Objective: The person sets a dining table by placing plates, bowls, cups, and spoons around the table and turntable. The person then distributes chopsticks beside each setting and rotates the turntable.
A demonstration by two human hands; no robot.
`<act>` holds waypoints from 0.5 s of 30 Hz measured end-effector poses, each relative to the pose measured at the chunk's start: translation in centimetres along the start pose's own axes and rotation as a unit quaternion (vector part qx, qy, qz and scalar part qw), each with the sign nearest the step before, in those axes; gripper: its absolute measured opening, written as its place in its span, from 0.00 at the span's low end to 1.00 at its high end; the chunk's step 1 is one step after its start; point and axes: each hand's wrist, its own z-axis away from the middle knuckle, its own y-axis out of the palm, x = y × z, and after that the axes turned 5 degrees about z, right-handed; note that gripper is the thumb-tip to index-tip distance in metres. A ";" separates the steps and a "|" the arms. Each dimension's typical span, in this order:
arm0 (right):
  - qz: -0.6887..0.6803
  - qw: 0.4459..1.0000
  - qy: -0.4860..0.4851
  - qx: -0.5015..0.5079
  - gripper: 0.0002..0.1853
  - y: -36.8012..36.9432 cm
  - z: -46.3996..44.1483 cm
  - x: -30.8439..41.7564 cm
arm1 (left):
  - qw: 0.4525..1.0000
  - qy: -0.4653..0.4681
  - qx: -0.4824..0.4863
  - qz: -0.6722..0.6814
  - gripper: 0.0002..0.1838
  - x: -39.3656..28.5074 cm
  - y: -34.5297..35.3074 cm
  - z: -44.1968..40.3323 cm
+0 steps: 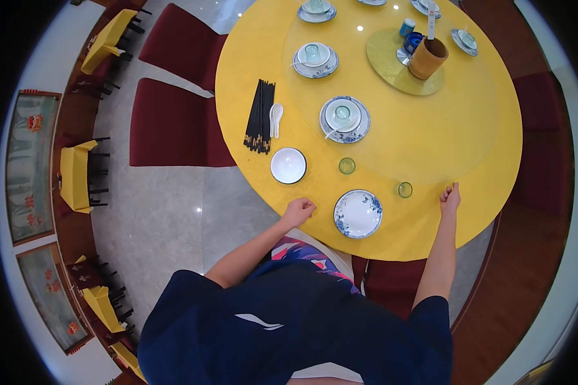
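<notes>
Here at the table's (417,234) near edge, the plate (358,220) sits between 2 hands, closer to the left hand (299,210) than the right hand (451,197). Both curl inward, nothing visible inside; how tightly, can't tell! A green glass (405,189) stands inward of the right; beyond the left, the bowl (288,165), then chopsticks (259,115) pointing away.

A white, blue-flowered plate (358,215) lies near a green glass (405,190).

Round counter (257,54), yellow cover. On it: black chopsticks (260,115), white spoons (276,119) just beside, white bowl (288,165), green cup (347,166), second green cup (405,190), blue-flowered plate (358,214), glass turntable (424,141) mid-counter.
</notes>
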 end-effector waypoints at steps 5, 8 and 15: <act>-0.011 1.000 0.023 0.005 0.20 -0.7 -0.7 -0.7 | 1.000 0.012 0.003 0.004 0.12 0.1 0.0 0.0; -0.022 0.999 0.024 0.027 0.21 -1.1 -0.9 -1.1 | 1.000 0.000 0.011 -0.008 0.10 -0.2 -0.1 0.2; -0.007 0.998 0.033 0.044 0.22 -0.2 0.8 -0.6 | 1.000 0.004 0.004 -0.009 0.11 0.6 0.5 0.0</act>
